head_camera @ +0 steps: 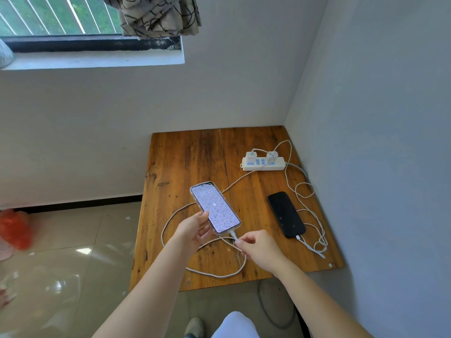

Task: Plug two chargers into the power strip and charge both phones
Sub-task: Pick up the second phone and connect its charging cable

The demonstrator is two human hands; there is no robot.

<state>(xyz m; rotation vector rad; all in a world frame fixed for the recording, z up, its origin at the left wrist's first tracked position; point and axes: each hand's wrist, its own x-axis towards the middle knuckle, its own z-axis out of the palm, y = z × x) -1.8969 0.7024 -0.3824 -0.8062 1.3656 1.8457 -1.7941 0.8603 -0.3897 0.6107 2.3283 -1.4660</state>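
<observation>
A white power strip (264,164) lies at the back right of the wooden table (183,167), with two white chargers (252,156) (271,156) plugged into it. A black phone (286,214) lies flat on the right, its white cable (308,198) plugged in at the near end. My left hand (195,231) holds a lit phone in a clear case (214,207) above the table. My right hand (258,247) pinches the braided cable (207,273) just behind its plug (233,234), which sits in the lit phone's bottom port.
The table stands in a corner, walls behind and to the right. A grey cord (268,311) hangs to the tiled floor under the front edge. My shoe (194,326) and knee (234,324) are below. An orange bag (14,228) lies on the floor at left.
</observation>
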